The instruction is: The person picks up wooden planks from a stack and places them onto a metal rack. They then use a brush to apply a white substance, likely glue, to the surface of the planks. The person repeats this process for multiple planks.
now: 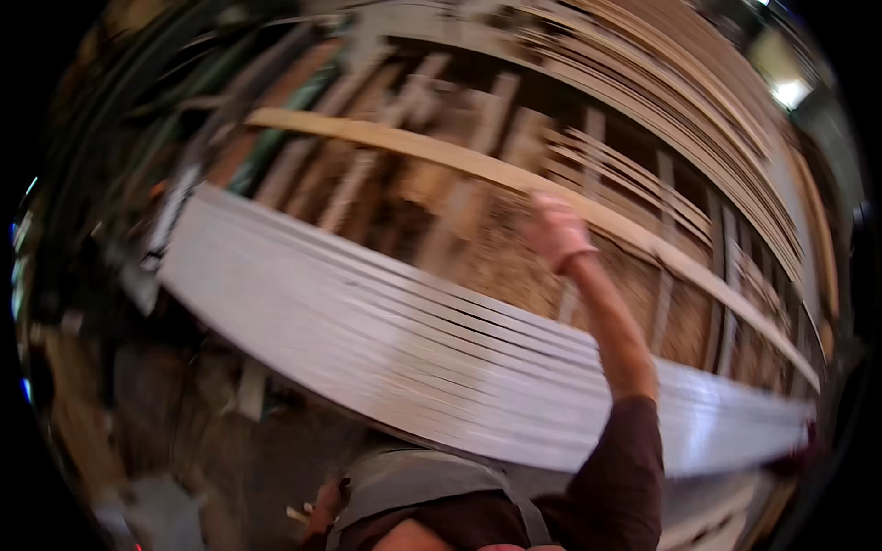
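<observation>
A long, narrow wooden board runs from the upper left to the far right, beyond the pale work surface. My right hand, which seems to wear a pinkish glove, reaches forward to the board's near edge, its blurred fingers closed on it around the middle. Low in the picture, my left hand hangs beside my grey apron, mostly out of sight. Some thin pale wood pieces show next to it; whether it holds them cannot be made out.
Between me and the board stretches a long, shiny pale surface with lengthwise grooves. Wooden crossbars and brown sawdust-like material lie past it. Stacked long boards fill the far right; dark and green beams stand far left.
</observation>
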A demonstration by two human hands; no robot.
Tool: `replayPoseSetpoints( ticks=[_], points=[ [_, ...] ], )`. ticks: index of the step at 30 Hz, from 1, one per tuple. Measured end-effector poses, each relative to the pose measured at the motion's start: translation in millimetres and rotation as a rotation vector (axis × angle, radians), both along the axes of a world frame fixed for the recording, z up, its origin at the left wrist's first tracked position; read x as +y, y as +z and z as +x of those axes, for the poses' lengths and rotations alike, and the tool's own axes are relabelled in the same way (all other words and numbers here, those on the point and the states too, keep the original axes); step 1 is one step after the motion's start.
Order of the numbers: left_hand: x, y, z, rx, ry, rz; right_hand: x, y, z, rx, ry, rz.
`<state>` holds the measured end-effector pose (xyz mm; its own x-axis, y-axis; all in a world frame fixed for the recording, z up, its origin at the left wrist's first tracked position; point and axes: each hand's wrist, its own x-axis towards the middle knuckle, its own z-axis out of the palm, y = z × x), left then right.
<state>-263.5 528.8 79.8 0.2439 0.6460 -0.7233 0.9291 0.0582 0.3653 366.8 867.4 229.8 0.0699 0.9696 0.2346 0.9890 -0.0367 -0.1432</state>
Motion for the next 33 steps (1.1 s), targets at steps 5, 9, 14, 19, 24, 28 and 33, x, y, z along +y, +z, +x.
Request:
replayPoseSetpoints(
  ticks=[5, 9, 14, 19, 24, 28, 33],
  points=[
    [-16.8, -34.4, -43.0, -0.272, 0.865, -0.252, 97.8, -8.3, -22.7, -0.16, -0.148, -0.275],
    [-35.1, -81.6, -87.6, -0.497, 1.48, -0.475, 126.0, -25.6, -22.3, -0.173, -0.108, -0.443],
    [-6.9, -76.8, -60.2, -0.285, 1.45, -0.477, 147.1, -35.5, 21.7, -0.204, -0.123, -0.408],
    [4.9, -68.8, -48.1, -0.266, 1.592, -0.533, 179.4, -24.3, 71.2, -0.248, -0.344, -0.302],
    [8.0, -74.2, -44.1, -0.204, 1.539, -0.586, 174.5, -11.3, 54.0, -0.211, -0.295, -0.465],
    [23.4, -82.1, -60.7, -0.382, 1.586, -0.407, 184.6, -36.7, 86.4, -0.086, -0.346, -0.3],
    [-12.9, -76.2, -102.0, -0.403, 1.604, -0.51, 155.2, -46.8, 75.3, -0.195, -0.161, -0.441]
  ],
)
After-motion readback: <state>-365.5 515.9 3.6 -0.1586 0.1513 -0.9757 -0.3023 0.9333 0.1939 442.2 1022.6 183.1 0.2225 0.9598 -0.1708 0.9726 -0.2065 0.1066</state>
